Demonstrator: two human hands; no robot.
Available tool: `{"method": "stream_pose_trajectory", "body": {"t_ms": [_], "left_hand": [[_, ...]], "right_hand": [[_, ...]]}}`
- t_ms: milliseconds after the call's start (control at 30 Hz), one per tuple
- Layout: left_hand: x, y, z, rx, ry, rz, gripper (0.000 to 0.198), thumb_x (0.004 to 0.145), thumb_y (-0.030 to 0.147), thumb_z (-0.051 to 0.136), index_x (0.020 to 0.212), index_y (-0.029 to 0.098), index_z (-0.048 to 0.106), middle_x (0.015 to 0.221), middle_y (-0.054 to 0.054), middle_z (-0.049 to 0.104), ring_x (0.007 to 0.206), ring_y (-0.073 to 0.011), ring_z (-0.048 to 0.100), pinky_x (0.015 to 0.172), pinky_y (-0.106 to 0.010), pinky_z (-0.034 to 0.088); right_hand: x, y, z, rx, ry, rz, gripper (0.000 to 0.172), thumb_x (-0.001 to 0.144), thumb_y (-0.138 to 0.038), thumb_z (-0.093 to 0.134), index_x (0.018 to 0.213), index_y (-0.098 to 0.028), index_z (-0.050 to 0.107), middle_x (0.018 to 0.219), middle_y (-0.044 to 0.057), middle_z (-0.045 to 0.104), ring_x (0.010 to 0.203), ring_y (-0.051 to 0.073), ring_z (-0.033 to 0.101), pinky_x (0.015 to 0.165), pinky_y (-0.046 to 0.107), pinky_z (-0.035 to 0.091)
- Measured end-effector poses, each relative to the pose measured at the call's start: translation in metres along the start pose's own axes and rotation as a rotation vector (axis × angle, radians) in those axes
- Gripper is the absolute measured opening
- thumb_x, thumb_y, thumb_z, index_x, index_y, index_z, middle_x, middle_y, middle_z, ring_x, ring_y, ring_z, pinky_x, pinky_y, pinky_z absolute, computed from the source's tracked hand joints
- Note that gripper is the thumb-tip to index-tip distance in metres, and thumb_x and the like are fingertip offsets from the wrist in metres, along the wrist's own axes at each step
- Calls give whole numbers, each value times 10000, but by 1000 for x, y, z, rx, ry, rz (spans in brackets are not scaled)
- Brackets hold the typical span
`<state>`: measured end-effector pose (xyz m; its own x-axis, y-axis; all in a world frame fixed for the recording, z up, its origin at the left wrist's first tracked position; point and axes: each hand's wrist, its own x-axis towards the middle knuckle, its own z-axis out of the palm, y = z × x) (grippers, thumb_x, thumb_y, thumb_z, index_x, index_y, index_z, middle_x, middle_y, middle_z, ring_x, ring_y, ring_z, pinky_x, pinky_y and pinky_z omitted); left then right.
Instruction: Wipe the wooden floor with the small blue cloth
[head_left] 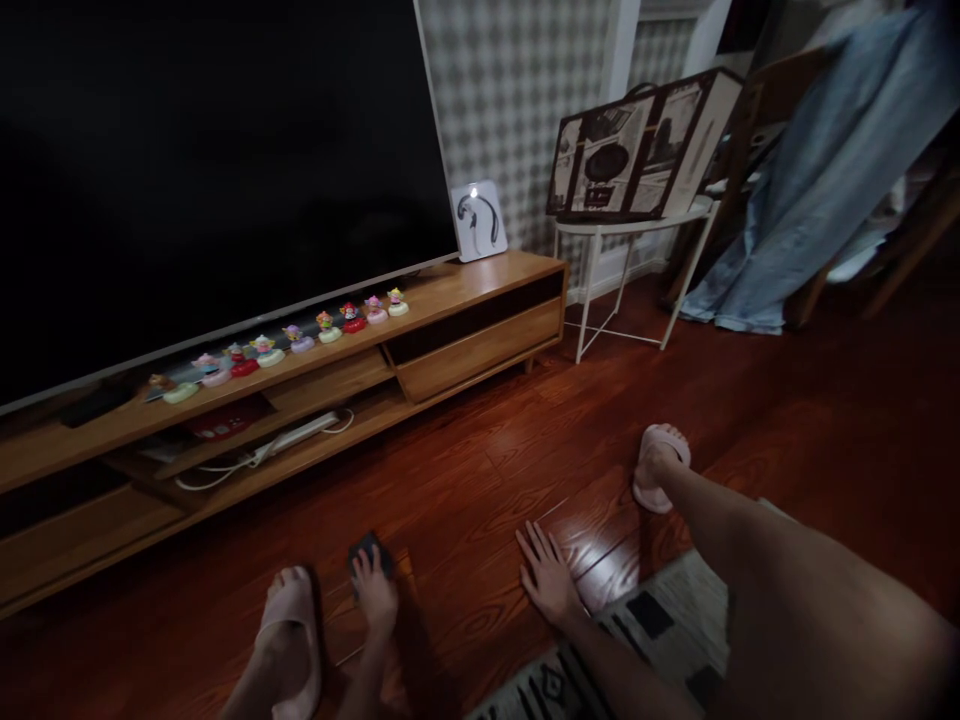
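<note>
I sit on a dark red wooden floor [480,440] with my legs out. My left hand [373,592] reaches down between my feet, its fingers curled onto a small dark flat object [369,548] lying on the floor. My right hand [547,580] rests flat on the floorboards with fingers spread, holding nothing. A pale slipper [294,625] is on my left foot beside the left hand, and another slipper [657,468] is on my right foot farther out.
A low wooden TV cabinet [465,350] runs along the left with a big dark screen [210,170], a row of small figurines [300,340] and a white power strip [296,435]. A white side table [637,270] with a bag, hanging jeans [810,180], a patterned rug [637,630].
</note>
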<state>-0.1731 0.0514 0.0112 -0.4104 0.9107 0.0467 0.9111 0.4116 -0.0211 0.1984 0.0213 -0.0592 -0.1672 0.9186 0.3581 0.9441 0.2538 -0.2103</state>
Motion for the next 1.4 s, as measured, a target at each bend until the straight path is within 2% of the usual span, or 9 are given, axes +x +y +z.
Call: {"method": "stream_pose_trajectory", "body": {"t_ms": [67, 233, 333, 533, 700, 867, 1000, 1233, 1400], "left_hand": [[-23, 40, 7, -135, 10, 4, 763, 757, -1, 462, 1507, 139, 476, 1613, -205, 386, 1543, -317, 257, 1227, -520, 330], [-88, 153, 24, -553, -140, 373, 940, 630, -86, 407, 1523, 204, 460, 1677, -116, 250, 1570, -229, 107, 1304, -509, 91], [-105, 184, 27, -653, -232, 497, 962, 653, -77, 407, 1561, 241, 384, 1694, -78, 188, 1572, -215, 60, 1305, -529, 56], [-56, 151, 11, -650, -305, 631, 958, 628, -85, 401, 1498, 306, 486, 1675, -3, 282, 1571, -170, 141, 1311, -473, 107], [0, 71, 2, -585, -156, 313, 908, 591, -72, 454, 1427, 255, 587, 1628, -42, 401, 1555, -205, 235, 1299, -430, 175], [0, 20, 12, -536, -1, 95, 884, 646, -37, 460, 1486, 231, 517, 1646, -86, 367, 1564, -249, 178, 1284, -483, 209], [-36, 57, 27, -517, 31, 45, 892, 658, -21, 471, 1526, 185, 457, 1637, -165, 336, 1562, -290, 140, 1274, -553, 184], [-110, 168, 33, -601, -110, 332, 928, 646, -18, 454, 1550, 187, 417, 1684, -125, 203, 1574, -252, 67, 1298, -522, 88], [-125, 190, 25, -612, -126, 318, 881, 709, -20, 416, 1565, 186, 386, 1695, -110, 191, 1569, -236, 10, 1303, -514, 75]], "right_hand": [[0, 0, 0, -3, -8, -3, 719, 941, -254, 440, 1628, -264, 228, 1689, 54, 263, 1545, 264, 267, 1241, 512, 244], [1, -1, -4, -12, -34, 5, 697, 934, -248, 444, 1614, -237, 291, 1679, 68, 295, 1551, 261, 247, 1249, 504, 221], [2, 0, -6, -20, -39, -4, 668, 925, -232, 442, 1589, -229, 364, 1662, 74, 340, 1548, 257, 257, 1246, 499, 226], [3, -1, -9, -26, -47, 5, 655, 925, -249, 446, 1578, -249, 388, 1653, 62, 365, 1542, 247, 272, 1240, 489, 240], [2, -2, -7, -25, -49, 19, 672, 920, -236, 443, 1588, -253, 366, 1655, 60, 360, 1538, 249, 283, 1238, 493, 235], [2, -1, 0, -20, -32, 10, 695, 926, -249, 439, 1609, -252, 308, 1674, 57, 314, 1544, 258, 267, 1242, 504, 222], [2, 1, 2, -19, -21, 0, 690, 923, -253, 449, 1603, -241, 326, 1674, 68, 308, 1542, 252, 273, 1240, 491, 233], [3, -2, 1, -21, -13, 1, 695, 926, -254, 438, 1609, -238, 309, 1673, 71, 309, 1548, 256, 259, 1241, 503, 236], [3, -2, 0, -35, -16, 8, 698, 925, -236, 416, 1613, -232, 294, 1679, 70, 294, 1554, 261, 239, 1244, 512, 222]]}}
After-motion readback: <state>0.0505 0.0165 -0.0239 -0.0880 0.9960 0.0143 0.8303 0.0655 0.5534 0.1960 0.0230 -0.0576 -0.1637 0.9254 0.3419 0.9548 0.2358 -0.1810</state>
